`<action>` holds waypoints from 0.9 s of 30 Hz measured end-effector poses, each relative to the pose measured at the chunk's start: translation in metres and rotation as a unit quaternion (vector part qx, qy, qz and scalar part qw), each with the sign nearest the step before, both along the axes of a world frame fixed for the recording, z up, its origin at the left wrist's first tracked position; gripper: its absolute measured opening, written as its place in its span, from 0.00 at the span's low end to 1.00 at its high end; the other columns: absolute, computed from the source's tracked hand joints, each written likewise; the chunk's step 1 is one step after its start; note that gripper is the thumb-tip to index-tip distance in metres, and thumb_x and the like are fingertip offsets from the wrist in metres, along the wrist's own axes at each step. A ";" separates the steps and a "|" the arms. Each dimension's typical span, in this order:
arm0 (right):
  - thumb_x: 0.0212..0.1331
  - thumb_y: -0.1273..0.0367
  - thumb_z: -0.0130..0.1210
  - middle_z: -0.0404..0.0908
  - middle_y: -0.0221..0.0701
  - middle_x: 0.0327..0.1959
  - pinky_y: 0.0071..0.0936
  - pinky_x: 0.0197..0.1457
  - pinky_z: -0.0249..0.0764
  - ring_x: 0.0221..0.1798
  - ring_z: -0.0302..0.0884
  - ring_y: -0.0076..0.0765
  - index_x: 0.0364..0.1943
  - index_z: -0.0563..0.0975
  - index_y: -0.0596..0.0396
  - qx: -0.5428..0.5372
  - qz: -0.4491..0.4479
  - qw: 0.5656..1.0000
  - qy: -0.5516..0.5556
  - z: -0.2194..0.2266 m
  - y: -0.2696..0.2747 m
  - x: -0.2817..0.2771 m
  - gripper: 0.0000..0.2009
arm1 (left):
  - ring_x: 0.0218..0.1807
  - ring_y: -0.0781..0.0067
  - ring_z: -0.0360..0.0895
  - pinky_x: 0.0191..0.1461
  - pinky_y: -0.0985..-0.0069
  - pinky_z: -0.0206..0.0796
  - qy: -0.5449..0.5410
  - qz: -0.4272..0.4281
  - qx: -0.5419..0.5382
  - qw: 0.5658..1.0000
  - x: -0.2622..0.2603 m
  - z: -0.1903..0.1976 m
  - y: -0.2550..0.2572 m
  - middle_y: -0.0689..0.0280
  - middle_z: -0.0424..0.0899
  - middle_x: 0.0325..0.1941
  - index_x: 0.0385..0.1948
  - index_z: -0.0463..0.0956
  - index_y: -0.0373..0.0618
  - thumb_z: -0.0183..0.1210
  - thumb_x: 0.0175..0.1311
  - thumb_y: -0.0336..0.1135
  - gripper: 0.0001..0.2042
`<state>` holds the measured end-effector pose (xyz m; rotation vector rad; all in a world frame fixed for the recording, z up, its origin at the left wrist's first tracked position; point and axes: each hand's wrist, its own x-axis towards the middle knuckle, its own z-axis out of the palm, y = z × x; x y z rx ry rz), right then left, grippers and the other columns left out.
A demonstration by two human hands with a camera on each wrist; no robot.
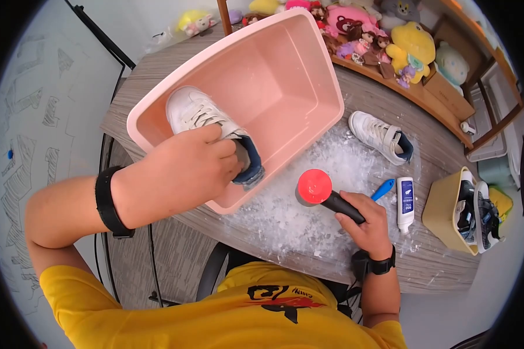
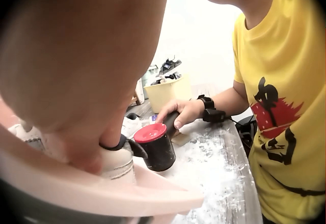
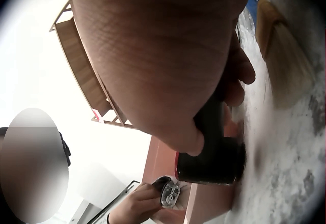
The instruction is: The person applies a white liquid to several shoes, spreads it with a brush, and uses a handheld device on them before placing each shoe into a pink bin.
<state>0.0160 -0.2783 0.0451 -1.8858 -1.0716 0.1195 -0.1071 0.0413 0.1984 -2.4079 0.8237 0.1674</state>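
Note:
My left hand [image 1: 183, 168] grips a white shoe [image 1: 195, 110] by its opening, with the fingers curled over the ankle side. The shoe has laces and a dark blue lining, and its heel overlaps the near rim of the pink basin [image 1: 326, 116]. In my right hand [image 1: 367, 224] is the black handle of a tool with a short black cylinder for a head and a round red end [image 1: 315, 186]. That head is close over the powdery table, to the right of the basin. In the right wrist view, a pale-bristled brush [image 3: 288, 61] lies near the right hand.
White powder covers much of the wooden table [image 1: 448, 273]. Another white shoe [image 1: 381, 136] stands behind the right hand. A blue handle [image 1: 383, 189] and a white tube [image 1: 405, 203] lie beside it. A beige bin [image 1: 439, 212] holds shoes. Toys [image 1: 413, 49] line the back shelf.

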 end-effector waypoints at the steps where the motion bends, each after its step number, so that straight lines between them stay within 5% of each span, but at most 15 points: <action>1: 0.50 0.74 0.67 0.84 0.44 0.42 0.30 0.46 0.77 0.42 0.83 0.45 0.47 0.80 0.62 -0.003 0.002 1.000 -0.004 0.000 -0.001 0.001 0.18 | 0.42 0.78 0.70 0.49 0.80 0.60 0.010 0.009 0.003 1.000 -0.001 0.000 0.001 0.74 0.75 0.34 0.48 0.81 0.45 0.55 0.55 0.34 0.18; 8: 0.50 0.74 0.67 0.84 0.43 0.42 0.30 0.46 0.77 0.42 0.84 0.45 0.48 0.80 0.61 -0.020 0.014 1.000 -0.006 0.000 0.000 0.000 0.18 | 0.43 0.75 0.72 0.51 0.77 0.62 -0.028 0.014 -0.016 0.999 0.015 -0.002 0.033 0.72 0.77 0.35 0.42 0.80 0.46 0.55 0.53 0.33 0.14; 19: 0.51 0.73 0.68 0.84 0.43 0.42 0.33 0.46 0.78 0.43 0.83 0.47 0.47 0.81 0.59 -0.031 0.011 0.999 0.010 0.000 0.002 0.000 0.17 | 0.44 0.74 0.74 0.55 0.76 0.63 -0.077 0.090 -0.033 0.992 0.029 -0.009 0.074 0.70 0.81 0.36 0.46 0.81 0.42 0.56 0.55 0.31 0.16; 27: 0.51 0.72 0.68 0.84 0.43 0.41 0.32 0.46 0.78 0.43 0.83 0.48 0.47 0.81 0.59 -0.034 0.008 0.999 0.020 0.000 0.003 0.001 0.17 | 0.44 0.74 0.74 0.55 0.77 0.62 -0.096 0.114 0.058 0.987 0.040 -0.008 0.073 0.72 0.81 0.35 0.42 0.82 0.45 0.58 0.55 0.31 0.12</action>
